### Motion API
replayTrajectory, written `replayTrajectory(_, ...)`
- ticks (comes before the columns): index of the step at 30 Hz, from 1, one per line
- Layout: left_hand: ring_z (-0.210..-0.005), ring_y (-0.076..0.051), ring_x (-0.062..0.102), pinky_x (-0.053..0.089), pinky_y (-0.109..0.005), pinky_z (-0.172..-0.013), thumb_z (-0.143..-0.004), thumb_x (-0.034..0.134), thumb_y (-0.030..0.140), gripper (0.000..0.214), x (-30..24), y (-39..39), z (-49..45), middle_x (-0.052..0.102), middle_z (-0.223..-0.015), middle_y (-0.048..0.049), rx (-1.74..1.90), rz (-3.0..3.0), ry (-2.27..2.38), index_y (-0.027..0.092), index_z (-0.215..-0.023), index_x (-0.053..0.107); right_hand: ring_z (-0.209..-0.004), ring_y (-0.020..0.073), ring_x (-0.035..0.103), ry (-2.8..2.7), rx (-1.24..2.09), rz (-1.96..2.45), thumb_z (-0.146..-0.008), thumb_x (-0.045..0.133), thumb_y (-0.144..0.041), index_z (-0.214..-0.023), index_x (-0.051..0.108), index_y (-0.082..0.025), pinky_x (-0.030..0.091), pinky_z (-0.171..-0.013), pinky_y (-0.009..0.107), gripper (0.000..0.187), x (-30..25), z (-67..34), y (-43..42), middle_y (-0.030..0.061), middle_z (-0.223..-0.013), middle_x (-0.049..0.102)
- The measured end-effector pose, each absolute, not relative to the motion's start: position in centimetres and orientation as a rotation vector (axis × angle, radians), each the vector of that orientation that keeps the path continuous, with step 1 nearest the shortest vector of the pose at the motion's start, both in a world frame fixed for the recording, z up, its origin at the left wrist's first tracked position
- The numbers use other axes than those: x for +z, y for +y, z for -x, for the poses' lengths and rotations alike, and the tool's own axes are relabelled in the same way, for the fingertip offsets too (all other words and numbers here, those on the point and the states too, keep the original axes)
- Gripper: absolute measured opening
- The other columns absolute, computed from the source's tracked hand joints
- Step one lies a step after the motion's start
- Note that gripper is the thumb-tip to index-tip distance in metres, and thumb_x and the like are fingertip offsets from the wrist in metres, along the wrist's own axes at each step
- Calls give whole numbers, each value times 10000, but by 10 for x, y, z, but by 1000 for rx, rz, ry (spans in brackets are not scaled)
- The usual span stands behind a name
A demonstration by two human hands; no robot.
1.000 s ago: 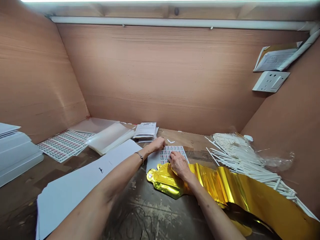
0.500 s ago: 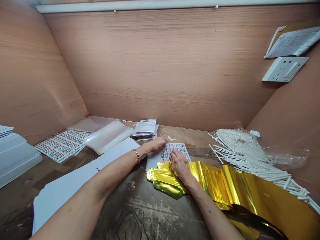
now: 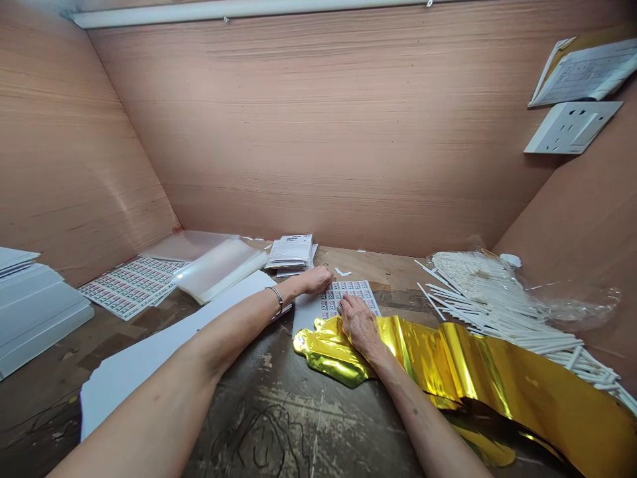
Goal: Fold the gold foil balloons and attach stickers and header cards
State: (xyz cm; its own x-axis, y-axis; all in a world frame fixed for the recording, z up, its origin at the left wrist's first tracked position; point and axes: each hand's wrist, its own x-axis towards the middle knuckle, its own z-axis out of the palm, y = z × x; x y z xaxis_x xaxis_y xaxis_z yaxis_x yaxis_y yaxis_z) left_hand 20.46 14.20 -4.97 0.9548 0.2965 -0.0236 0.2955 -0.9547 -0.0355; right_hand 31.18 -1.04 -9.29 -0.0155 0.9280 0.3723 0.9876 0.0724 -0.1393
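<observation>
A sheet of small printed stickers [image 3: 355, 290] lies on a plain pale sheet [image 3: 304, 311] in the middle of the bench. At its far left corner is my left hand [image 3: 317, 280], fingers curled together in a pinch; what lies between the fingertips is hidden. My right hand [image 3: 360, 323] rests over the near part of the stickers, its bent fingers lying on the sheet. Under that hand and wrist runs a folded gold foil balloon [image 3: 413, 345], stretching to the lower right. Its rounded end sits on the near edge of the pale sheet.
Large white sheets [image 3: 134, 378] lie under my left forearm. Beyond them are clear plastic sleeves [image 3: 219, 265], another sticker sheet [image 3: 132, 285] and a stack of packets [image 3: 291, 252]. White sticks [image 3: 507, 325] spread at right. Folded white card [image 3: 34, 312] stands far left. Wooden walls enclose the bench.
The camera view has tilted down and shifted slightly. Both hands stay at nearly the same places on the sticker sheet, and the foil balloon has hardly moved.
</observation>
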Motion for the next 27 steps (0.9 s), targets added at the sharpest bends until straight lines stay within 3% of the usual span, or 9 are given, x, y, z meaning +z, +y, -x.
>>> replayTrajectory(6,-618,-134,549,410,-227,-613,-694,491,60,163,-51,132,-201,614,-680,-80,63,3047,-404,117,-565,571,-992,213,469,-2008,-239,1911,-867,364,-192,-965,587,-142,341,-850,295,249,-97,-313,-8,97,-1064,578)
replayTrajectory(14,-681,-171,567,420,-257,-613,-725,479,64,139,-52,118,-205,616,-802,-136,146,2935,-305,88,-693,612,-980,215,468,-2015,-234,1934,-864,366,-200,-947,585,-155,340,-839,299,238,-97,-313,-9,101,-1050,575)
replayTrajectory(20,-660,-137,545,414,-233,-642,-725,456,87,172,-44,129,-202,618,-729,-80,-325,3008,-903,98,-663,616,-978,206,465,-2020,-262,1913,-873,355,-204,-959,582,-162,334,-842,292,246,-97,-313,-10,90,-1063,572)
replayTrajectory(24,-662,-106,536,403,-197,-631,-740,381,66,252,-30,126,-182,621,-730,-37,-554,2916,-1103,106,-750,629,-983,205,462,-2026,-281,1916,-873,359,-210,-944,580,-164,332,-829,290,236,-97,-314,-10,91,-1063,568)
replayTrajectory(27,-609,-83,521,390,-174,-596,-728,399,65,227,-25,106,-161,600,-657,0,-809,2945,-1173,119,-706,618,-969,200,468,-2036,-287,1909,-873,363,-207,-927,579,-165,326,-817,283,227,-96,-314,-10,87,-1032,577)
